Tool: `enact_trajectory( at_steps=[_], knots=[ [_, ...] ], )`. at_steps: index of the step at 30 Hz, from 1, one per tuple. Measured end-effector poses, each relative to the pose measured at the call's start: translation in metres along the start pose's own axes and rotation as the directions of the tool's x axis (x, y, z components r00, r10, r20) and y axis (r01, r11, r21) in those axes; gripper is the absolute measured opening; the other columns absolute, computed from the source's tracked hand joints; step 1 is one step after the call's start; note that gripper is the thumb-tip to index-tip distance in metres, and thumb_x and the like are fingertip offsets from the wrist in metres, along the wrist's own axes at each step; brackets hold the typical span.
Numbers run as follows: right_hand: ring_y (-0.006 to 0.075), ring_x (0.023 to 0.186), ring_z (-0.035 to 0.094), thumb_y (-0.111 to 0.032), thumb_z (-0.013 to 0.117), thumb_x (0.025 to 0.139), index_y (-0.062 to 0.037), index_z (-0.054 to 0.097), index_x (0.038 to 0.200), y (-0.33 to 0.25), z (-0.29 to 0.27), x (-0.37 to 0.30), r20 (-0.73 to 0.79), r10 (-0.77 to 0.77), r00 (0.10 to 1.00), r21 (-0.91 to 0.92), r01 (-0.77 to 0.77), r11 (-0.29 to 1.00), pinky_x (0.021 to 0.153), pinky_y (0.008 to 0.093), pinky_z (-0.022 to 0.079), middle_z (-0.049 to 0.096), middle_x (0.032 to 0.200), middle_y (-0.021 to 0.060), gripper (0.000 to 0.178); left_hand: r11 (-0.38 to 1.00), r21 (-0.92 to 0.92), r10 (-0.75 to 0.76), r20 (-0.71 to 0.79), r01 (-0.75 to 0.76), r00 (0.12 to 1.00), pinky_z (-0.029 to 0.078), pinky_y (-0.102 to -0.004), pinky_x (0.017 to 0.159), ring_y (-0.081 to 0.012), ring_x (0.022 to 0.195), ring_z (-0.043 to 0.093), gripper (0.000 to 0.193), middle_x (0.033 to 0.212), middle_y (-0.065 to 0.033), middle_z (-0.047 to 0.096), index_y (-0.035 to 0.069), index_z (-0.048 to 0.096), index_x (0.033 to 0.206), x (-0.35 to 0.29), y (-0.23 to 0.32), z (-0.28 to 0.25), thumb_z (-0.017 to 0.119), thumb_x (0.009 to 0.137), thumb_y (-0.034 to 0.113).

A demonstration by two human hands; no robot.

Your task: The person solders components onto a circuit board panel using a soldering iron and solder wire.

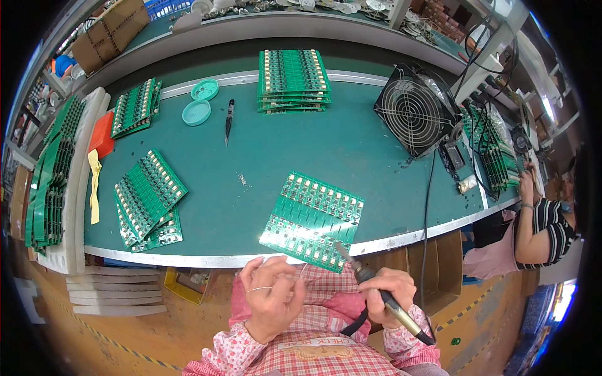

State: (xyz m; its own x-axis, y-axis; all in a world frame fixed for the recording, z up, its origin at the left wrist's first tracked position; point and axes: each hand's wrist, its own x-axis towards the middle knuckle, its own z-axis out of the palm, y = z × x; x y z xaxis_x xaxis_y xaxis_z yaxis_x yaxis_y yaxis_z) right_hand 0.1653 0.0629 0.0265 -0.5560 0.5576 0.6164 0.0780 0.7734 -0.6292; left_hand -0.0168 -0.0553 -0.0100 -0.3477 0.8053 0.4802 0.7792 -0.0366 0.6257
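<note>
A green circuit board panel (311, 219) with rows of small parts lies on the green bench mat, its near corner over the front edge. My right hand (389, 293) grips a soldering iron (401, 315), its tip at the panel's near right side; whether it touches cannot be told. Just before the near edge, my left hand (274, 294) is closed with the fingertips pinching a thin silvery wire (304, 271), which looks like solder wire. Part of this wire crosses the fingers. Small pale scraps (243, 180) lie left of the panel.
Panel stacks stand at the back (293, 81) and left (150, 194). Tweezers (229, 122) lie beside two round turquoise dishes (197, 112). A black fan (411, 113) stands at the right; its cable crosses the front edge. Far right, a person in striped sleeves (549, 232) works at more boards.
</note>
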Motion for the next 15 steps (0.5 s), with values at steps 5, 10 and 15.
enact_trajectory(
  at_steps=[5, 10, 15],
  knots=[
    [0.0174, 0.047, 0.062, -0.003, 0.066, 0.08, -0.0007, 0.067, 0.085, -0.004, 0.009, -0.001, 0.06, -0.039, 0.997, 0.158, 0.029, 0.987, 0.043, 0.0279, 0.048, 0.067, 0.064, 0.0057, 0.005, 0.999, 0.03, 0.028, -0.011, -0.027, 1.0, 0.034, -0.0455, 0.099, -0.0266, 0.106, 0.061, 0.015, 0.102, -0.0075, 0.062, 0.007, 0.056, 0.075, 0.003, 0.0, 0.008, 0.071, 0.074, 0.003],
    [0.0175, 0.048, 0.062, -0.003, 0.067, 0.078, -0.0013, 0.067, 0.084, -0.003, 0.014, 0.001, 0.083, -0.044, 0.996, 0.154, 0.031, 0.988, 0.044, 0.0281, 0.048, 0.067, 0.063, 0.0052, 0.006, 0.998, 0.065, 0.019, -0.001, -0.019, 1.0, 0.034, -0.0454, 0.096, -0.0257, 0.106, 0.06, 0.015, 0.101, -0.0065, 0.062, 0.008, 0.058, 0.076, 0.005, -0.002, 0.01, 0.073, 0.074, 0.005],
    [0.0168, 0.043, 0.056, -0.002, 0.062, 0.079, 0.0009, 0.063, 0.082, -0.002, 0.015, 0.004, 0.114, -0.092, 0.989, 0.132, 0.077, 0.988, 0.04, 0.029, 0.044, 0.063, 0.06, 0.0064, 0.004, 0.996, 0.085, 0.019, -0.008, -0.019, 1.0, 0.034, -0.0447, 0.093, -0.0243, 0.101, 0.06, 0.015, 0.101, -0.0055, 0.062, 0.008, 0.059, 0.076, 0.008, -0.002, 0.011, 0.073, 0.074, 0.006]
  ],
)
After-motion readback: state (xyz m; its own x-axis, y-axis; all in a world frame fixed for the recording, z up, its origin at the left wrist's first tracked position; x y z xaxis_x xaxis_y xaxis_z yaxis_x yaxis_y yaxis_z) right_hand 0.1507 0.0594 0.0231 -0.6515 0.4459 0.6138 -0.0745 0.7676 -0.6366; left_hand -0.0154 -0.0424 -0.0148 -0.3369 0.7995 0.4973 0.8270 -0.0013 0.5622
